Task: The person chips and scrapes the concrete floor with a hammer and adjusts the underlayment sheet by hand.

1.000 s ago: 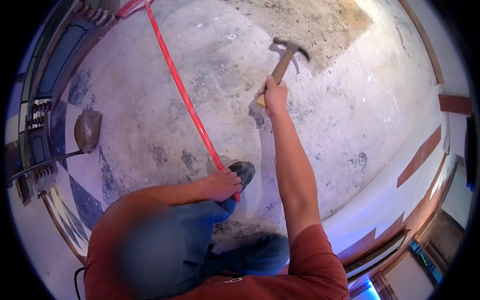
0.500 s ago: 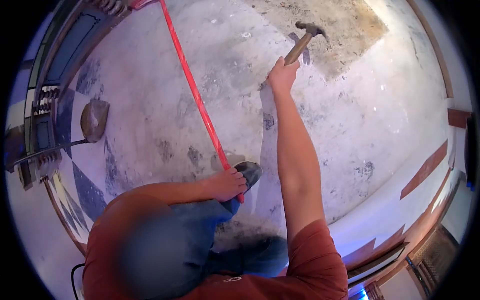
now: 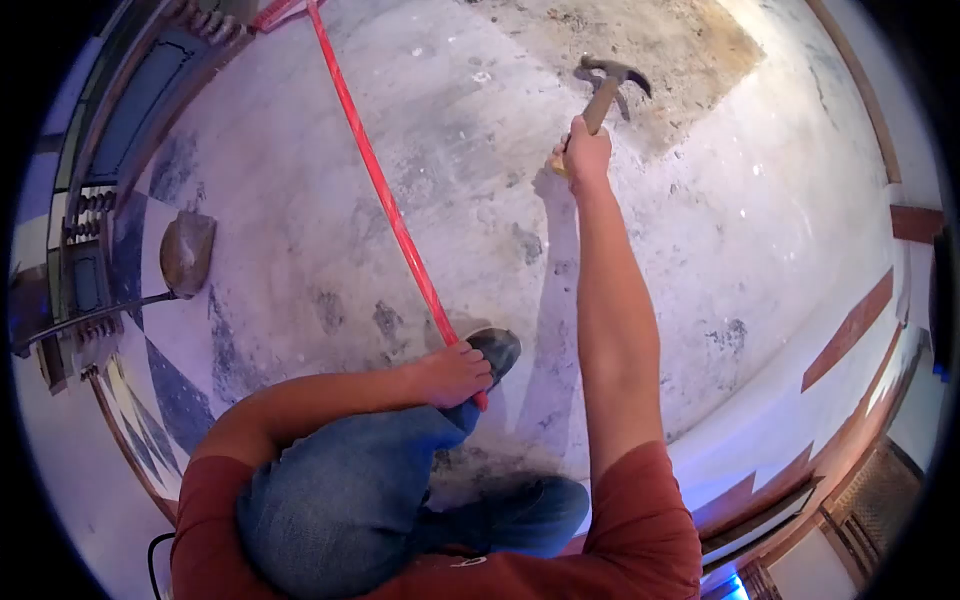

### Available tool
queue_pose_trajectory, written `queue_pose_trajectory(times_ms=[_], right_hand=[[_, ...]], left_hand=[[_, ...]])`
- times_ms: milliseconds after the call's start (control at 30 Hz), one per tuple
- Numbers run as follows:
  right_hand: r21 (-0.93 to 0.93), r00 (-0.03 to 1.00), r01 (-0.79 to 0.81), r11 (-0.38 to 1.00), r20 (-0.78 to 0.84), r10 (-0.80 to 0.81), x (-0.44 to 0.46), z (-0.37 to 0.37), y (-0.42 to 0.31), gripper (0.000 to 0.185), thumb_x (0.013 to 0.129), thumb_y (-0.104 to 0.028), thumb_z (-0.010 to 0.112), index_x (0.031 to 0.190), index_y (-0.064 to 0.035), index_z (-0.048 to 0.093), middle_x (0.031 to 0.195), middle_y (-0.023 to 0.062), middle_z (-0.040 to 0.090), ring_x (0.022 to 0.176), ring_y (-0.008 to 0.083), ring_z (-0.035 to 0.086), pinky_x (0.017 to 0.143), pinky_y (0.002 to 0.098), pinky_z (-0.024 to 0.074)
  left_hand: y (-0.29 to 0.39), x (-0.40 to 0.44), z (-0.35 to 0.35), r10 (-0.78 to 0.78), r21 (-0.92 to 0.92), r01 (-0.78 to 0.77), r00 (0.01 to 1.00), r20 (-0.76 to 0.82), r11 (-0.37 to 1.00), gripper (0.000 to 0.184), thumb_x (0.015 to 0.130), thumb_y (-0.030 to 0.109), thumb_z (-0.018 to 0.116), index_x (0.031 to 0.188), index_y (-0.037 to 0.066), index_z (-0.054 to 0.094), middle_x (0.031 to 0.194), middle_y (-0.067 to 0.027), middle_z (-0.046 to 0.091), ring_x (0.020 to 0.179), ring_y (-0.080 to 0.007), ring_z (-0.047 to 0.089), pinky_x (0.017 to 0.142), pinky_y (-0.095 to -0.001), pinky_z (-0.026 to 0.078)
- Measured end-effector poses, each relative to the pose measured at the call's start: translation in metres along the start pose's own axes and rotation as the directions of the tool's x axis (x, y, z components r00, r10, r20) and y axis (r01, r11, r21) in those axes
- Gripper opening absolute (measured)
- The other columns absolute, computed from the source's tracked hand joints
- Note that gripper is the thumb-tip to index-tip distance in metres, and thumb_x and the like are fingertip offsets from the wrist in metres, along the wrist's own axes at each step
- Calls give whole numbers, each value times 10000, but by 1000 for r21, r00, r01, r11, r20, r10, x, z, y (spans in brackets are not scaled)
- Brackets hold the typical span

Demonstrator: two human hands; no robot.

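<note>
My right hand point(image 3: 586, 155) is wrapped round the wooden handle of a claw hammer point(image 3: 600, 104), arm stretched forward. The dark hammer head is at the upper middle, over the edge of a rough tan patch point(image 3: 690, 50) in the floor. Whether the head touches the surface I cannot tell. My left hand point(image 3: 455, 374) rests by my bent knee, closed round the lower end of a long red broom point(image 3: 385, 195). Its pole slants away to a reddish head at the top left, partly cut off by the frame.
Scuffed whitish floor point(image 3: 300, 240) spreads around me, with dark stains. A long-handled tool with a brownish blade point(image 3: 188, 252) lies on the left. Furniture with turned spindles point(image 3: 95, 215) stands beyond it. My dark shoe point(image 3: 497, 352) is beside the left hand.
My right hand has shifted a little right with the hammer, whose head is slightly lower and whose handle is more upright. The left hand keeps its hold on the broom.
</note>
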State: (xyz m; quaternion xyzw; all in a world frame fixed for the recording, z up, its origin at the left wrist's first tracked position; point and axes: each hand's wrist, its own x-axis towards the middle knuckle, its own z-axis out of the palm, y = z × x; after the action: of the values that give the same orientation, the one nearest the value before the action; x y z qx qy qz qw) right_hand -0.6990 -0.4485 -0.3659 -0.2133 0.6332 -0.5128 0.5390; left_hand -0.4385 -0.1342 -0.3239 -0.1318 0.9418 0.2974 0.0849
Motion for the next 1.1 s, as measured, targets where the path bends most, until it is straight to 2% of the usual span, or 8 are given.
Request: queue_pose_trajectory(times_ms=[133, 200, 333, 467, 767, 867, 967, 1100], right_hand=[[-6, 963, 64, 998, -263, -64, -9, 15, 4, 261, 1075, -237, 574, 1081, 14, 502, 769, 104, 602, 585, 202, 645, 486, 394, 582], [-55, 996, -61, 997, 63, 65, 6, -8, 12, 231, 1092, -251, 592, 1038, -43, 508, 751, 53, 548, 572, 161, 577, 473, 354, 542], [108, 911, -383, 917, 210, 355, -4, -33, -9, 261, 1103, -324, 619, 1035, -86, 536, 705, 31, 548, 569, 150, 555, 488, 327, 537], [105, 886, -334, 937, 373, 274, -59, -47, 72, 384, 1099, -389, 623, 870, -88, 558, 696, 72, 599, 547, 227, 618, 513, 402, 556], [454, 916, -399, 797, 155, 370, -270, -78, 117, 337, 1091, -417, 638, 1172, -109, 527, 729, 47, 578, 517, 167, 576, 473, 359, 524], [477, 907, -343, 809, -55, 417, -230, -112, 95, 353, 1089, -428, 643, 1095, -83, 570, 720, 49, 569, 535, 193, 561, 498, 369, 515], [452, 959, -216, 865, -69, 276, -131, -150, 58, 338, 1107, -381, 622, 967, -89, 526, 719, 61, 570, 548, 212, 553, 505, 392, 500], [581, 967, -172, 795, -54, 249, -37, -186, 21, 334, 1110, -388, 606, 1015, -73, 550, 732, 90, 611, 553, 243, 597, 508, 414, 526]], left_hand=[[-3, 0, 3, 1, -1, -2, 999, -52, 1000, 171, 922, 286, 622, 1025, 164, 684, 1008, -2, 636, 1031, -205, 605, 889, -371, 444], [-1, -1, 1, 20, 15, -19, 998, -66, 1000, 170, 922, 281, 622, 1026, 163, 685, 1009, -3, 636, 1032, -206, 606, 893, -372, 445], [3, 3, -9, 1, -12, 0, 1000, 28, 1000, 165, 925, 265, 621, 1035, 160, 685, 1030, -9, 642, 1049, -211, 612, 917, -377, 451], [1, 6, -14, -21, -3, 21, 999, 45, 1000, 166, 936, 248, 613, 1055, 162, 690, 1030, -8, 638, 1062, -218, 615, 935, -390, 450], [1, 7, -19, -14, -76, 18, 999, 49, 997, 165, 962, 230, 585, 1054, 160, 703, 1028, -35, 632, 1063, -226, 594, 945, -391, 433], [3, 9, -17, -15, -41, 16, 999, 37, 999, 165, 959, 242, 595, 1049, 159, 706, 1030, -33, 632, 1069, -232, 592, 947, -392, 432], [3, 9, -14, -47, -52, 52, 994, 100, 997, 203, 956, 223, 586, 1105, 170, 714, 1045, -38, 626, 1070, -243, 587, 948, -411, 443], [4, 9, -16, -34, -37, 37, 997, 75, 999, 170, 956, 265, 612, 1044, 156, 708, 1030, -38, 636, 1068, -239, 590, 941, -387, 435]])
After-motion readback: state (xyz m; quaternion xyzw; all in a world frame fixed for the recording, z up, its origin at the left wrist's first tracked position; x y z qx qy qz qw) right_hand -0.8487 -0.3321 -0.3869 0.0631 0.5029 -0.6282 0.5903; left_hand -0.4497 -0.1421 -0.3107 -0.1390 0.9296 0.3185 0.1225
